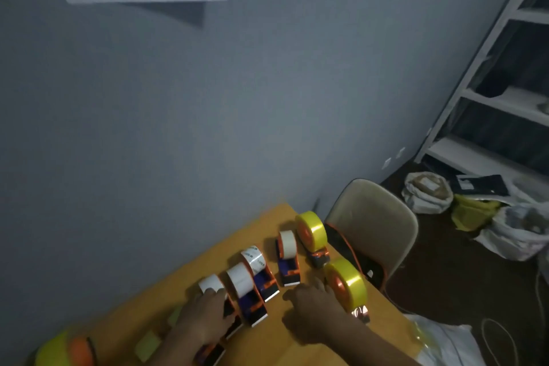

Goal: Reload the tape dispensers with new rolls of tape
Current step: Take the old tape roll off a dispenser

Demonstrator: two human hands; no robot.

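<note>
Fingers of the left hand (pixel 205 316) lie fairly straight and close together, their tips touching the white roll (pixel 211 284) of the nearest small dispenser (pixel 230 318), the palm covering its body. At about three o'clock from it, the right hand (pixel 312 309) rests on the orange table (pixel 166 303) with fingers loosely spread and lightly curled, reaching toward a large yellow-roll dispenser (pixel 346 285); whether they touch it I cannot tell. Four small dispensers with white rolls stand in a row running toward one o'clock — the second (pixel 246 291), third (pixel 261 272) and fourth (pixel 287 258). Two yellow-roll dispensers sit on the table's right side, the farther one (pixel 312 230) at twelve o'clock from the nearer. A third yellow roll (pixel 64 349) shows at seven o'clock.
</note>
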